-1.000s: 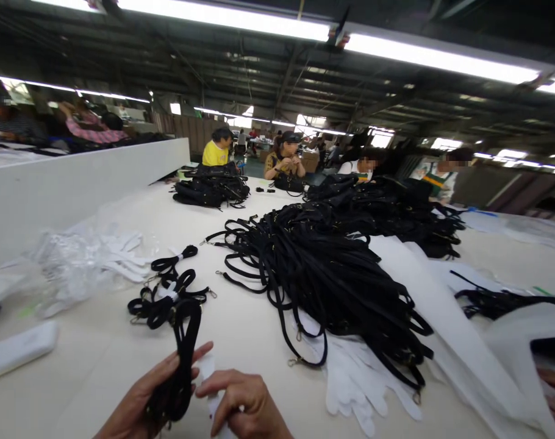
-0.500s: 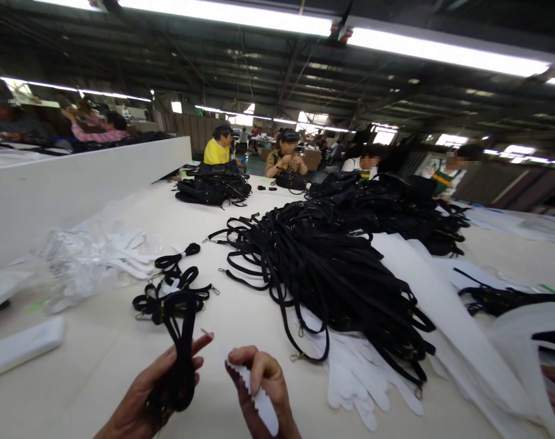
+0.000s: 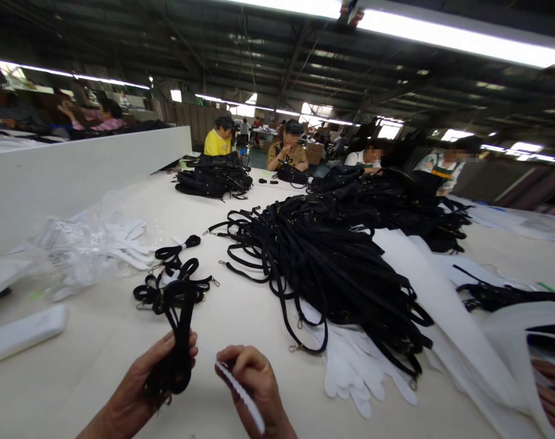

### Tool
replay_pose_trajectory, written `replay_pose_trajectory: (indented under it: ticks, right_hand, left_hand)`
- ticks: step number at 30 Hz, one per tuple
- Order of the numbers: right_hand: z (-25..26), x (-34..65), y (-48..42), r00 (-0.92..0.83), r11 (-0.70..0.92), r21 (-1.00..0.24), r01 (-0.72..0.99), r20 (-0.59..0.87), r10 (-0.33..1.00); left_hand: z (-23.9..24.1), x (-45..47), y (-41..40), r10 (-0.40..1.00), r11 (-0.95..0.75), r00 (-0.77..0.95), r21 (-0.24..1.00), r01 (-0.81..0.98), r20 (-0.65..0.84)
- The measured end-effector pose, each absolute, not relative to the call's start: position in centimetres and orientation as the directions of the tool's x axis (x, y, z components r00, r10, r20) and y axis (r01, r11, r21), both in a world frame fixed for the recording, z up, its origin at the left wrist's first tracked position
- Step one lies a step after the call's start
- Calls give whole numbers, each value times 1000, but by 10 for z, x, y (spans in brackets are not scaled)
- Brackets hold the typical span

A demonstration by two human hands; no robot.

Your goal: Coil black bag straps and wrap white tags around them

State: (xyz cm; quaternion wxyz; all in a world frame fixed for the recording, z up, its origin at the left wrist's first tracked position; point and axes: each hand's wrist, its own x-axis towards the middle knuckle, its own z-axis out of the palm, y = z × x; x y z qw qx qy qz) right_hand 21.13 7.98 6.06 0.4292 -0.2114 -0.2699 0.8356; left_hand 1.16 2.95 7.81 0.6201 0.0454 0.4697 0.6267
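Note:
My left hand (image 3: 143,381) is closed around a folded black strap (image 3: 179,341), held upright above the table's near edge. My right hand (image 3: 254,387) sits just beside it and pinches a narrow white paper strip (image 3: 241,396) with a scalloped edge. Just beyond the held strap lie a few bundled black straps (image 3: 172,283) with white bands round them. A big heap of loose black straps (image 3: 323,268) with metal clips fills the middle of the table.
White gloves (image 3: 355,372) lie under the heap's near end. Clear plastic bags with white pieces (image 3: 89,247) lie at the left, beside a white box (image 3: 24,332). Another person's fingers (image 3: 552,396) show at the right edge. Several people sit at the far end.
My right hand has turned over and lifted the white strip edge-on beside the strap. My left thumb has closed onto the strap. The view has tilted slightly down.

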Motion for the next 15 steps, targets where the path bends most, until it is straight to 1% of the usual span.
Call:
replay_pose_trajectory:
  ticks: [2,3,6,8,9,11,13,15]
  right_hand:
    - [60,217,86,-560,-527,-666,-527,-194,806]
    - [61,219,89,-589,-554,-693,-461,-228,775]
    - [62,224,95,-722,-578,-798,-171,-297,624]
    - [61,222,93,-769,-551,-833,-49,-321,553]
    - [61,220,92,-775,-544,-839,-22,-330,540]
    - [58,214,88,-748,-551,-834,-17,-355,560]
    - [55,210,86,-694,-568,-822,-45,-383,610]
    - [51,209,88,-623,-562,-822,-90,-394,676]
  left_hand:
    - [79,7,27,856,233,-162,646,-727,-491]
    - [79,5,26,872,244,-133,653,-717,-472]
    - [82,1,23,908,274,-72,715,-643,-412]
    - [82,1,23,921,288,-53,765,-577,-386]
    - [82,1,23,926,294,-42,783,-548,-376]
    - [79,2,24,931,301,-27,806,-510,-365]
    - [76,2,26,925,314,-41,818,-482,-378]
    - [73,1,28,906,326,-98,827,-459,-411]
